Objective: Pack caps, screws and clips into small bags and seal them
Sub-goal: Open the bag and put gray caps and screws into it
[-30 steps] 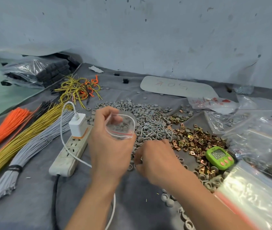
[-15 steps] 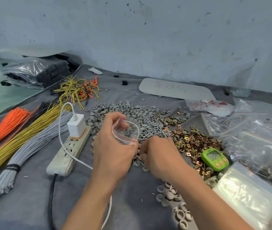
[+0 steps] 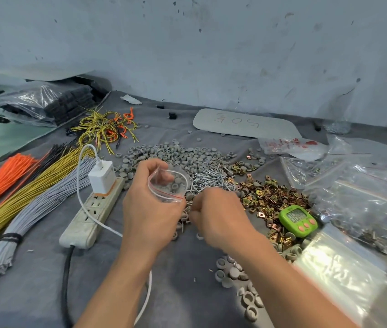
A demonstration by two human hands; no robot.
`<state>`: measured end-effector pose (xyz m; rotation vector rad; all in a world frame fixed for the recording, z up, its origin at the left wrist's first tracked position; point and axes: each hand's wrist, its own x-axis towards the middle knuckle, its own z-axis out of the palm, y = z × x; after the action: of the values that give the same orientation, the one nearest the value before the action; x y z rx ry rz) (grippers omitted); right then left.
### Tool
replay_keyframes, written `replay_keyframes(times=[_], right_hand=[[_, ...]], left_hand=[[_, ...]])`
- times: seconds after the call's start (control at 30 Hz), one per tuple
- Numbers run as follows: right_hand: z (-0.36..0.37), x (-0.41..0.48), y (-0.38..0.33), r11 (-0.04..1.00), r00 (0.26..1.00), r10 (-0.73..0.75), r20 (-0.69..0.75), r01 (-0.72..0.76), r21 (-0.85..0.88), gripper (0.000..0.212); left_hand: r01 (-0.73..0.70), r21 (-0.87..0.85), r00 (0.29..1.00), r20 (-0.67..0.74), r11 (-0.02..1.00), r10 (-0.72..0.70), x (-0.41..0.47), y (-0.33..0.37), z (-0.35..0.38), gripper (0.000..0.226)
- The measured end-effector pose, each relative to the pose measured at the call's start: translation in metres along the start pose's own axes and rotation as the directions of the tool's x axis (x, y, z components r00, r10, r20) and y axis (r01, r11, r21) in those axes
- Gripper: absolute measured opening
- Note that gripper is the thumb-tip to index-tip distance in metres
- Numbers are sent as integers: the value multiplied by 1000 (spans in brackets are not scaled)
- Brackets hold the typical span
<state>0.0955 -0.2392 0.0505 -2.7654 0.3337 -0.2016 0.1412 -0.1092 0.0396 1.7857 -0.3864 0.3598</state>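
Note:
My left hand [image 3: 150,209] holds a small clear zip bag [image 3: 167,184] with a red seal line, its mouth open; a few grey caps lie inside it. My right hand [image 3: 218,216] is curled low over the cloth beside the bag, fingers down among loose caps and screws; what it pinches is hidden. A wide pile of grey caps [image 3: 178,155] lies behind the hands. Silver screws [image 3: 213,179] are heaped just right of the bag. Brass clips [image 3: 270,195] spread to the right of the screws. More grey caps [image 3: 235,275] sit near my right forearm.
A white power strip [image 3: 93,211] with a charger [image 3: 101,177] and cable lies left of my hands. Orange, yellow and grey wire bundles [image 3: 34,197] fan out at far left. A green timer [image 3: 297,220] sits by the clips. Plastic bags [image 3: 358,197] pile up at right.
My left hand has lowered the bag slightly and tilted its mouth toward my right hand. My right hand has stayed curled low by the caps and screws.

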Motion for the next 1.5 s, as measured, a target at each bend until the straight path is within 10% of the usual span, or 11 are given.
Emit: replay_keyframes(times=[0.17,0.3,0.53,0.73,1.07,1.5], right_hand=[[-36,-6,20,802,979,180,-99,-88,591,17],[-51,-16,13,665,981,124,-149,29,746,11],[-45,-18,-5,841,979,-43,-199,143,521,25],[-50,-12,17,828,914,164,-370,76,555,22],[-7,-17,3,989,984,14,176,12,-145,20],[-17,-21,19,992,994,112,-2,-111,65,17]], left_hand=[[-55,108,996,81,993,46,-3,1,3,60],[-65,169,986,162,984,38,-7,4,7,60],[-93,173,980,188,981,60,-11,5,14,53],[-1,1,998,69,1000,1,-4,-1,16,59],[-5,-85,1000,8,996,6,-6,4,13,50],[-1,76,995,95,997,-6,-8,2,12,55]])
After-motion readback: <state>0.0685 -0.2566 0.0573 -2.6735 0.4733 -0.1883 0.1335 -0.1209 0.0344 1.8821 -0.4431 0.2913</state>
